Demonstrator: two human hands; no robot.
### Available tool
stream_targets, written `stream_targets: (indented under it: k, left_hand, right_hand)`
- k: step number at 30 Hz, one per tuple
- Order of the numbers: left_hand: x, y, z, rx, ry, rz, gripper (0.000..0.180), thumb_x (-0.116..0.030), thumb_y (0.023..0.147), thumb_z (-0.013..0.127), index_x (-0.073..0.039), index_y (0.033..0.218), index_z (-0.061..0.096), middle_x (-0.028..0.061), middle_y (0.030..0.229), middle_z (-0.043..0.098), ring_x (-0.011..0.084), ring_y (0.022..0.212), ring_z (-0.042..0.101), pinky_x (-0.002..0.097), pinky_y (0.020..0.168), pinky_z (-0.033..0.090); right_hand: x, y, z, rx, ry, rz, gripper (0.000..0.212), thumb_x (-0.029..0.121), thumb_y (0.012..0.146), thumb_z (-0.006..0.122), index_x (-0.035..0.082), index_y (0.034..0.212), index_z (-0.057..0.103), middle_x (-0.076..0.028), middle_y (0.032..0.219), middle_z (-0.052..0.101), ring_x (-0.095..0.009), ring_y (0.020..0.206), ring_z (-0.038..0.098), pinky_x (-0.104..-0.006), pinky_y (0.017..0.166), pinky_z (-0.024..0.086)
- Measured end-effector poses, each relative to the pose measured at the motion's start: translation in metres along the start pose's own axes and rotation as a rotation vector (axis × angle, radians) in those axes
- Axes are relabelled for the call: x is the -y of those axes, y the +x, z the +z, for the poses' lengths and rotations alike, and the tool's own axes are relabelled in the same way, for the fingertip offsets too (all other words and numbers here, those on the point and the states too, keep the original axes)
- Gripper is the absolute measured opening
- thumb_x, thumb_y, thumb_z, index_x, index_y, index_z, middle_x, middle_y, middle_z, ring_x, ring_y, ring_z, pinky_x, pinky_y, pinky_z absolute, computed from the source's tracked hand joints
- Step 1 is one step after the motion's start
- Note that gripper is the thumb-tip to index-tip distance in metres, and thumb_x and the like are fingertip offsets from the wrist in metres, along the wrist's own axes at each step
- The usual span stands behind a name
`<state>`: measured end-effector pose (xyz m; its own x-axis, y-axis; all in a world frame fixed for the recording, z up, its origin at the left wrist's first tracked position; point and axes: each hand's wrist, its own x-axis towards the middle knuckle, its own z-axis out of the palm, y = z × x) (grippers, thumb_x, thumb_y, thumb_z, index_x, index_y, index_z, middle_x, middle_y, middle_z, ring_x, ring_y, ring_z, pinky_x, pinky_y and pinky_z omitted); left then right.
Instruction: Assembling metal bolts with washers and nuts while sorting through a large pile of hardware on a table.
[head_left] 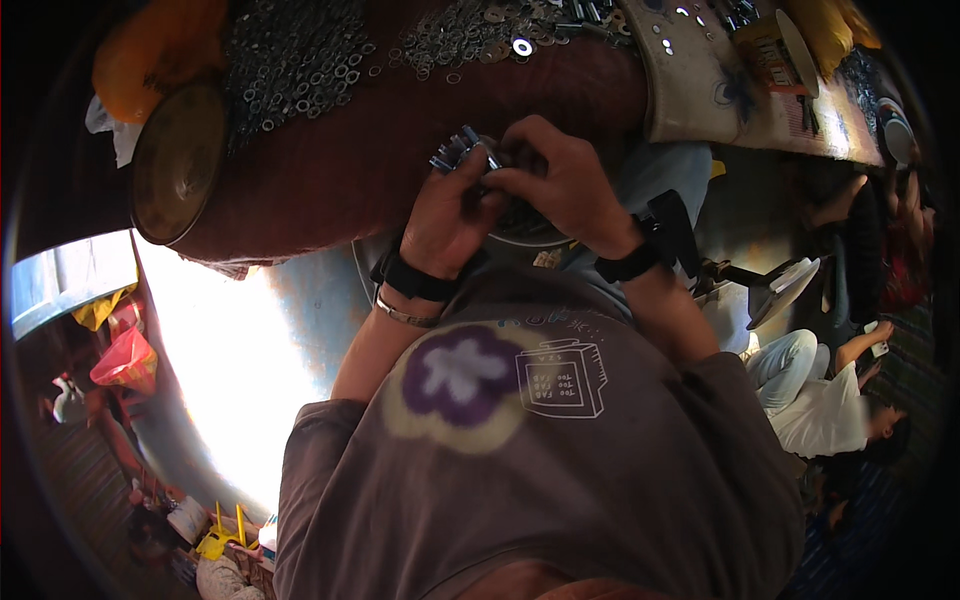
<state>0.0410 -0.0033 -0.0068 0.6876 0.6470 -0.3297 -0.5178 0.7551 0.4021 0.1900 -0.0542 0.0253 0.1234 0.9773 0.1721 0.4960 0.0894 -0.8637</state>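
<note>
Brown printed shirt point(660, 480) fills the lower centre of the frame. Above it, the left hand point(445, 228) is closed around a bunch of metal bolts point(460, 150). The right hand point(568, 185) is curled beside them, thumb and forefinger nearly together; whether it grips anything cannot be told. Apparent step: handling the bunch by fingertip. Next move calls for a firm left grip.

Strong contrast, uneven light. Floor point(225, 350) at left blown out to white, detail gone. Dark red cloth point(540, 100) dim, shadowed. Washers point(300, 75) and bolts point(452, 153) give small glints, fine detail of the bolts unclear. White glare on the pale cloth point(690, 100), right end. Shirt point(620, 480) dim, flat. Fisheye bends the rim; corners black. Person point(825, 415) at right stretched, soft.
</note>
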Motion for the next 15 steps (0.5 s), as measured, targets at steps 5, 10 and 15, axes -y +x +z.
stream_targets:
  k: [5,10,15]
  left_hand:
    - [-0.002,0.006,0.0,-0.095,0.041,0.023,0.013,-0.015,0.091,0.057,-0.009,0.103,0.055,0.003,0.094,0.06,0.0134,0.085,0.059,0.0262,0.071,0.053]
    - [-0.018,0.011,0.0,-0.057,0.061,-0.004,0.015,-0.015,0.089,0.059,-0.008,0.103,0.055,0.0074,0.092,0.061,0.0157,0.079,0.061,0.0268,0.066,0.055]
    - [-0.03,0.019,0.002,-0.026,0.148,0.035,0.018,-0.01,0.086,0.061,-0.006,0.102,0.055,0.0079,0.089,0.061,0.0154,0.077,0.061,0.0256,0.065,0.055]
  right_hand:
    - [-0.002,0.013,-0.01,0.053,-0.027,0.017,0.029,0.023,0.074,0.073,0.003,0.089,0.056,-0.013,0.073,0.061,-0.026,0.066,0.062,-0.0342,0.057,0.047]
    - [-0.041,0.055,-0.04,-0.182,-0.282,-0.205,0.021,0.012,0.082,0.062,0.002,0.1,0.059,-0.012,0.083,0.062,-0.024,0.074,0.062,-0.0325,0.066,0.048]
    - [-0.063,0.099,-0.063,-0.216,-0.716,-0.12,0.016,0.01,0.085,0.053,0.003,0.099,0.057,-0.016,0.092,0.056,-0.037,0.087,0.057,-0.0426,0.072,0.046]
